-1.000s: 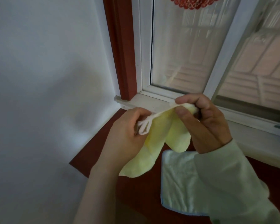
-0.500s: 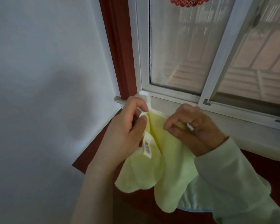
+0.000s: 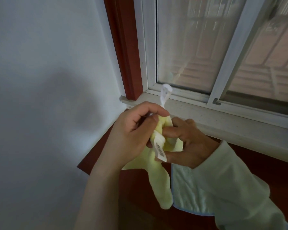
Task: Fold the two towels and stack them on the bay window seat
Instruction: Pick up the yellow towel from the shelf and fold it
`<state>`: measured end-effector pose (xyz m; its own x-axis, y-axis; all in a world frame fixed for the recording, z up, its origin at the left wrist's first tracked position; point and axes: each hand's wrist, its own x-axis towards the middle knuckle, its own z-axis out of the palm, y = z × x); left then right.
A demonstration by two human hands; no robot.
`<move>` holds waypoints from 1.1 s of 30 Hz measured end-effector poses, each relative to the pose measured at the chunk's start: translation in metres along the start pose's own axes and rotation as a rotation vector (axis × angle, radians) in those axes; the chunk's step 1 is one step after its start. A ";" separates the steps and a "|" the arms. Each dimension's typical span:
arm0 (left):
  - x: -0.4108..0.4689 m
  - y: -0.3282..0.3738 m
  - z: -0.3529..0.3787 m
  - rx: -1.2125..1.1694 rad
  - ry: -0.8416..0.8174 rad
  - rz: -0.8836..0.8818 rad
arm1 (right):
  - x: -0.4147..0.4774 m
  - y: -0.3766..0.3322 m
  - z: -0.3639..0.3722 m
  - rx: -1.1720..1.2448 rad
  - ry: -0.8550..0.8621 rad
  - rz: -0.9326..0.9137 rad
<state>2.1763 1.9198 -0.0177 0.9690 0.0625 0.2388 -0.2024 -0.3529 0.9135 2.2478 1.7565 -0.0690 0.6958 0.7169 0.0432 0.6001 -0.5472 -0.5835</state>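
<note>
my left hand (image 3: 133, 130) pinches the yellow towel (image 3: 158, 176) just below its white loop (image 3: 165, 95), my right hand (image 3: 188, 143) grips the bunched cloth beside it, above the window seat (image 3: 140, 188). it hangs twisted, so a fold started now may go crooked. my right sleeve (image 3: 231, 188) hides much of the blue-edged towel (image 3: 186, 196) lying flat below.

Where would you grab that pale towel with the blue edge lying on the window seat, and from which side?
Probably at a hemmed corner of the blue-edged towel, coming from above at its near edge. It lies flat on the red window seat, so only an edge can be pinched up; the yellow towel and the right sleeve cover the other sides.
</note>
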 end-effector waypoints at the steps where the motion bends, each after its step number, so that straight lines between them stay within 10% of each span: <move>1: 0.000 0.001 0.000 -0.007 0.004 0.007 | 0.000 0.000 0.000 0.037 0.001 -0.017; 33: -0.008 -0.012 -0.042 -0.047 0.689 0.043 | -0.002 0.024 0.027 0.075 -0.057 0.024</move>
<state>2.1645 1.9628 -0.0163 0.6523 0.6337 0.4158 -0.2597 -0.3285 0.9081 2.2503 1.7533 -0.1047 0.6844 0.7289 -0.0163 0.5509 -0.5317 -0.6433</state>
